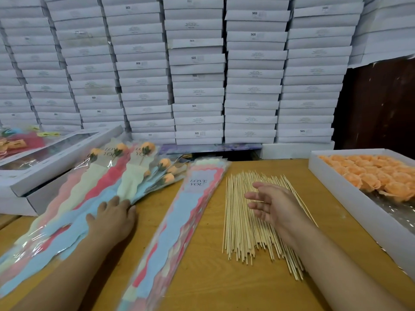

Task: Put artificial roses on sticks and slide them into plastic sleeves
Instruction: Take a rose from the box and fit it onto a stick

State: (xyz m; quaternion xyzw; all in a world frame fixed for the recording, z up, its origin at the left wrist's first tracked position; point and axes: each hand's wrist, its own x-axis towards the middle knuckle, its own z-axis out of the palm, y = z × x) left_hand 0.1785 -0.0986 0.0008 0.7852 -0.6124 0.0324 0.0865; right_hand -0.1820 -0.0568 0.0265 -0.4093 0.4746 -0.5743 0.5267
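Note:
A heap of thin wooden sticks (240, 223) lies on the wooden table, right of centre. My right hand (272, 203) hovers over the sticks with relaxed fingers and holds nothing. Left of the sticks lies a stack of empty plastic sleeves (179, 223) printed "LOVE YOU". Further left, several filled sleeves with orange roses (105, 185) are fanned out. My left hand (113, 217) rests flat on their lower ends. A white box of orange rose heads (379, 173) stands at the right.
A wall of stacked white boxes (197, 70) fills the back. A flat windowed white box (51, 158) lies at the left behind the filled sleeves. The table's bare wood (211, 277) shows between the sleeves and the sticks.

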